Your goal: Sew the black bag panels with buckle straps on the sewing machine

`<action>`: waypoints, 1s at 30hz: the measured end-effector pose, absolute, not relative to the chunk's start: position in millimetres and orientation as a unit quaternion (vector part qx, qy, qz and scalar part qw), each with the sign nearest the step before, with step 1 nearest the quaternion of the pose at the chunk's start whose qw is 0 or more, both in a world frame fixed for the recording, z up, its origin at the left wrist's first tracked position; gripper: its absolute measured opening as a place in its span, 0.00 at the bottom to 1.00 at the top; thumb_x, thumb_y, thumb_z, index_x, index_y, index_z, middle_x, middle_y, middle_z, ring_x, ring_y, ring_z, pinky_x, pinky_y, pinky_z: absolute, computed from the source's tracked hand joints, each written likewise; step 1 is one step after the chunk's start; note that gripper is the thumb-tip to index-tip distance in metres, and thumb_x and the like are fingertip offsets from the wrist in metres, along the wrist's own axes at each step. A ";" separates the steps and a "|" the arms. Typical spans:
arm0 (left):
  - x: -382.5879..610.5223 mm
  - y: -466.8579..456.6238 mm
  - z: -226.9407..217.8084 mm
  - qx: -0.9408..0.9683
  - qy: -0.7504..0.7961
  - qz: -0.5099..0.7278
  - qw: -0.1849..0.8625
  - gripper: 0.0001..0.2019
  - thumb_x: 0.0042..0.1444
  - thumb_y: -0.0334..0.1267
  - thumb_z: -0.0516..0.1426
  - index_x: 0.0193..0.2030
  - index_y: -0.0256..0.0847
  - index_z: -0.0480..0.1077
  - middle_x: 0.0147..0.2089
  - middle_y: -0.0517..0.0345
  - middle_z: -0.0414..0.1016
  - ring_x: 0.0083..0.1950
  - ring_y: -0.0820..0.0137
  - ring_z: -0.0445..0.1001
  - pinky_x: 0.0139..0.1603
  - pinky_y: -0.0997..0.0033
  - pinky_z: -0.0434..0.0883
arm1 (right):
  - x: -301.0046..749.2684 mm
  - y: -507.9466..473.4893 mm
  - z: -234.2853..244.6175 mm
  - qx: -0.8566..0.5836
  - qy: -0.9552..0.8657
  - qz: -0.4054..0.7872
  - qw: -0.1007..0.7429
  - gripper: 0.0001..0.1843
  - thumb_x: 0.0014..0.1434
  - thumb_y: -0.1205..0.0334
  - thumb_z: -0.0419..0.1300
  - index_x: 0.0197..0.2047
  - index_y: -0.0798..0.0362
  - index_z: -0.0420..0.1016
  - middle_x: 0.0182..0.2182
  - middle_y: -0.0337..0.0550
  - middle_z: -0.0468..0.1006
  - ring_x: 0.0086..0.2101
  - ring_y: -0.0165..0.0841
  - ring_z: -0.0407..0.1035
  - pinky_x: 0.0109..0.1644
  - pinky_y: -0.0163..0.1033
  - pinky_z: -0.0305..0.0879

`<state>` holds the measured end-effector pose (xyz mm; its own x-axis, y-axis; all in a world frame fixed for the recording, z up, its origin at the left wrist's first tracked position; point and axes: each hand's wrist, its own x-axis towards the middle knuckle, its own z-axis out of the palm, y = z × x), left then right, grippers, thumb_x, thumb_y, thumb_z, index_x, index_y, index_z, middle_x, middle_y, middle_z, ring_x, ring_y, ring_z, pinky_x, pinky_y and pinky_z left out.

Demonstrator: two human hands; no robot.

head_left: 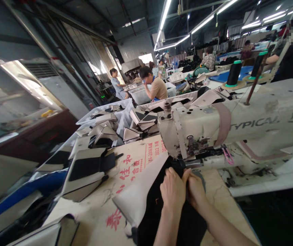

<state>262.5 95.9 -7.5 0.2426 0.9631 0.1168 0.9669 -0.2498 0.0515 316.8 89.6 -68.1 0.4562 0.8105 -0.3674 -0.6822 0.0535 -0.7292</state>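
Cloth: I see it on the board, its far end under the machine's head; a matte black panel joined to a smooth, pale cream one, a small orange mark on the black cloth.
Hands: left hand and right hand side by side, fingers bent, both gripping the cloth.
Board: pale wood, red lettering.
Machine: worn cream sewing machine, just beyond my hands.
Bins: clear plastic bins holding cream-and-black pieces.
Back: a seated person in tan.

The plywood leaves passage left of the black-and-cream piece, but the sewing machine blocks forward right.
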 end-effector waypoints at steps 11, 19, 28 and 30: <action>263.3 125.8 -13.9 -0.773 -0.624 -0.095 -0.063 0.23 0.57 0.54 0.41 0.31 0.37 0.65 0.29 0.48 0.72 0.33 0.61 0.73 0.28 0.71 0.61 | 315.5 91.4 -59.2 -0.402 -0.040 0.563 0.721 0.19 0.41 0.52 0.63 0.34 0.56 0.76 0.30 0.45 0.77 0.35 0.37 0.69 0.34 0.35 0.63; 248.3 145.1 -24.6 -0.758 -0.582 -0.165 -0.246 0.23 0.55 0.57 0.43 0.28 0.39 0.64 0.23 0.60 0.67 0.25 0.73 0.65 0.25 0.76 0.54 | 311.8 95.9 -57.2 -0.433 -0.033 0.533 0.726 0.21 0.43 0.49 0.63 0.35 0.58 0.76 0.32 0.46 0.77 0.36 0.37 0.69 0.40 0.37 0.63; 242.4 153.9 -24.4 -0.771 -0.539 -0.185 -0.285 0.22 0.54 0.56 0.46 0.24 0.37 0.63 0.20 0.65 0.58 0.23 0.76 0.57 0.24 0.77 0.52 | 315.2 96.3 -58.8 -0.460 -0.053 0.519 0.718 0.22 0.42 0.49 0.64 0.35 0.58 0.77 0.30 0.45 0.77 0.34 0.37 0.70 0.40 0.37 0.63; 240.7 156.3 -25.7 -0.773 -0.531 -0.182 -0.296 0.22 0.53 0.55 0.48 0.23 0.37 0.64 0.20 0.65 0.58 0.23 0.76 0.58 0.24 0.77 0.52 | 316.4 95.3 -59.8 -0.459 -0.052 0.528 0.713 0.22 0.42 0.49 0.64 0.35 0.57 0.77 0.29 0.45 0.77 0.33 0.36 0.70 0.39 0.37 0.63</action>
